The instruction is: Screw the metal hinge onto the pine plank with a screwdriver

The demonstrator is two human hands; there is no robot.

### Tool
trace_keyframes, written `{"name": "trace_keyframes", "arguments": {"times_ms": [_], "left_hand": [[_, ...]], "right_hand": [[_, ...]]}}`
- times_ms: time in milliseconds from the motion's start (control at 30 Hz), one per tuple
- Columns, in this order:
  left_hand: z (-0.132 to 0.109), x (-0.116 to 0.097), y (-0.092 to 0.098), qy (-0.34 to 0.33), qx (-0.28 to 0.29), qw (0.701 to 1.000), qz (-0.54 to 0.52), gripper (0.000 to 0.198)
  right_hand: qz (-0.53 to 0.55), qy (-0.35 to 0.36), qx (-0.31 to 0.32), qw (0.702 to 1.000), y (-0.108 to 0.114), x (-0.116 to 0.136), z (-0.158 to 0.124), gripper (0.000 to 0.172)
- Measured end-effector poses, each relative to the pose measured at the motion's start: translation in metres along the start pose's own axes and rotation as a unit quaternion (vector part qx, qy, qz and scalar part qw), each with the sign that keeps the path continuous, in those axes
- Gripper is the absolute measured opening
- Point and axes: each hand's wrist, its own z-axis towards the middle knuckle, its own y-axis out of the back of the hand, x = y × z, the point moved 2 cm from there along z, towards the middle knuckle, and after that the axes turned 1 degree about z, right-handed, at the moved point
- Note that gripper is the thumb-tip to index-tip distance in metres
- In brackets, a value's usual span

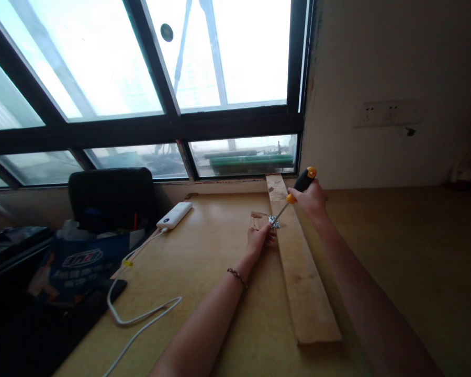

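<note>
A long wooden board [304, 277] lies lengthwise on the table, its far end close to the window sill. At its left edge sits a small silvery metal hinge [275, 222], and a short wood block [258, 215] lies beside the board there. My left hand [260, 238] is closed at the hinge, thumb and finger pressed to it, with the other fingers partly hidden. My right hand [311, 200] grips a screwdriver [304, 180] with a black and yellow handle. Its shaft slants down to the left, the tip meeting the hinge beside my left fingertips.
A white power bank [175, 215] with a white cable [120, 319] lies on the left of the wooden table [215, 262]. Beyond the left edge are a black chair [112, 193] and a blue bag [78, 267]. A window and a wall with sockets [390, 113] border the back.
</note>
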Motion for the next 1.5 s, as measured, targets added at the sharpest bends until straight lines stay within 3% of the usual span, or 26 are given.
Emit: {"name": "trace_keyframes", "arguments": {"times_ms": [267,500,1067,1333,1500], "left_hand": [[-0.001,-0.003,0.000,0.021,0.008,0.999,-0.045,0.026],[-0.001,-0.003,-0.001,0.031,0.018,0.998,-0.054,0.024],[0.003,-0.001,0.001,0.046,0.030,0.996,-0.068,0.023],[0.000,-0.003,0.001,0.030,0.025,0.998,-0.053,0.025],[-0.005,-0.006,0.000,0.004,0.010,1.000,-0.007,0.027]], "right_hand": [[-0.040,-0.011,0.013,0.999,0.001,0.005,0.000,0.045],[-0.006,-0.009,-0.004,1.000,0.004,0.008,-0.002,0.041],[-0.029,-0.020,0.028,0.999,0.006,0.013,-0.003,0.045],[0.055,0.021,0.044,0.997,0.009,0.018,-0.004,0.053],[0.096,0.032,0.073,0.992,0.006,0.020,-0.004,0.042]]}}
